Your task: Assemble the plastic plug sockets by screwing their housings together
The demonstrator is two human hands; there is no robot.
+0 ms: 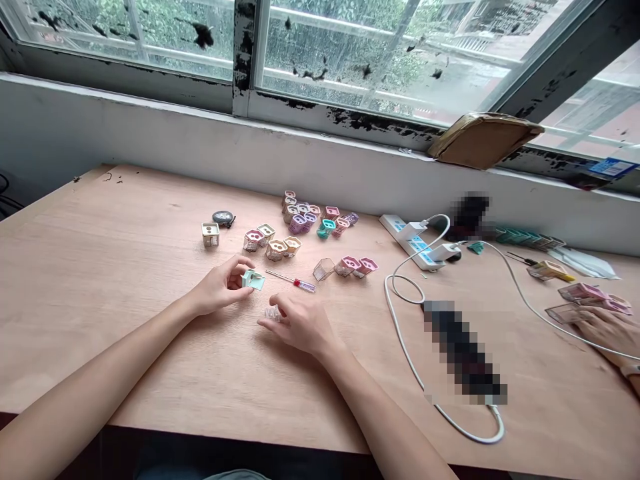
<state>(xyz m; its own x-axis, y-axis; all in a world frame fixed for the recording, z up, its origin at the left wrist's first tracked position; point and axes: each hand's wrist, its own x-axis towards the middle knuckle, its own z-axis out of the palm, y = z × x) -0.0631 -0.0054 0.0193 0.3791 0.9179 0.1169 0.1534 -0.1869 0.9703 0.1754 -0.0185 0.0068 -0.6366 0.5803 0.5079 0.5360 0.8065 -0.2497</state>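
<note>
My left hand (pixel 220 287) pinches a small mint-green sharpener body (pixel 253 279) just above the wooden table (pixel 100 280). My right hand (pixel 300 323) rests on the table beside it, its fingertips closed on a small clear plastic piece (pixel 273 313). A thin screwdriver with a red handle (pixel 293 281) lies just beyond both hands. A clear plastic box (pixel 324 269) and two pink sharpeners (pixel 356 267) lie to its right.
Several coloured sharpeners (pixel 305 217) cluster farther back, with beige ones (pixel 273 245) and a black oval object (pixel 223 217) to the left. A white power strip (pixel 413 241) and white cable (pixel 400 320) lie at right. Another person's hand (pixel 607 330) rests at the far right by pink boxes (pixel 587 293).
</note>
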